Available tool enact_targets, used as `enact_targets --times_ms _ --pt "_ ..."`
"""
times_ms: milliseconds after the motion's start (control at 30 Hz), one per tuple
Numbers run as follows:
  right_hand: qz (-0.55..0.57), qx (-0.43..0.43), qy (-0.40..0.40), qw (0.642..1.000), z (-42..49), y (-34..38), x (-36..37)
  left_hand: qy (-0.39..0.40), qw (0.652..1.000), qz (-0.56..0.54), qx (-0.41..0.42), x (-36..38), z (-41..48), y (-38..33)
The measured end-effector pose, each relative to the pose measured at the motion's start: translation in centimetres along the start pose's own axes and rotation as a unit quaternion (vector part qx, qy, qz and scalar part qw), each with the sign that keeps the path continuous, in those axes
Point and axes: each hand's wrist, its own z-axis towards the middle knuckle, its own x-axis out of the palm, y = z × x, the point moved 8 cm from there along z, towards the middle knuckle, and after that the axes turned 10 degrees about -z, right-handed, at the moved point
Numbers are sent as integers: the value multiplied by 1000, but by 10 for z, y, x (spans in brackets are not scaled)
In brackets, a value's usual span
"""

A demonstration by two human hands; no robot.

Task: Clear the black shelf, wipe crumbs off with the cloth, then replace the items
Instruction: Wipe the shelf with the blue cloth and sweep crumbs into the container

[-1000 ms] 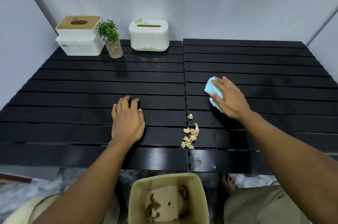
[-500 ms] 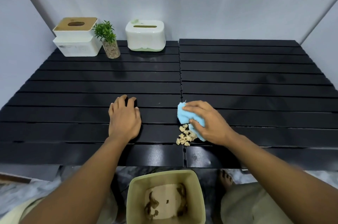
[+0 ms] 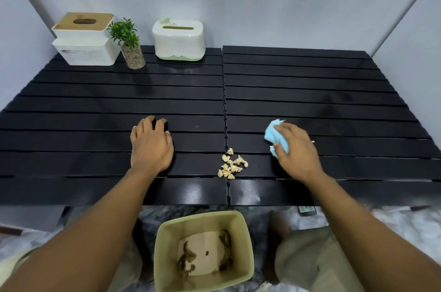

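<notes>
green bin (image 3: pixel 245 232), marbled floor (image 3: pixel 393 225), pale walls (image 3: pixel 262 0)

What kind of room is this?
Probably a corner of a home: a black slatted shelf against plain walls holds white tissue boxes and a small potted plant, with a beige plastic bin on marbled floor.

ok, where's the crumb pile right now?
Head view: crumbs sit near the black shelf's front edge, on its centre seam, between left hand and right hand.
</notes>
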Motion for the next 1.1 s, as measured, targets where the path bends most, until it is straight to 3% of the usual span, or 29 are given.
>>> enact_targets --times_ms 133,267,333,400,467,567,733,900,1100 --pt "23 -48 9 999 -34 64 10 8 1000 -10 8 -2 -5 -3" --pt "104 -113 32 988 -62 104 17 49 994 -15 99 -1 -26 -23" --pt "189 -106 27 976 -59 100 12 64 990 1 127 2 -47 -27" --pt "230 -65 -26 971 -38 84 2 54 992 11 117 0 -59 -22" --pt "204 -36 -50 977 -8 72 0 43 995 6 95 -1 -61 -17" --pt "126 -35 -11 991 36 76 16 41 996 -3 83 0 -59 -18" --pt "82 -150 60 984 79 129 42 35 996 -14 75 -1 -60 -16" --pt "71 -262 88 958 66 153 47 28 997 -6 77 -1 -57 -16" --pt "104 -279 104 949 11 156 40 24 997 1 80 -1 -55 -16"
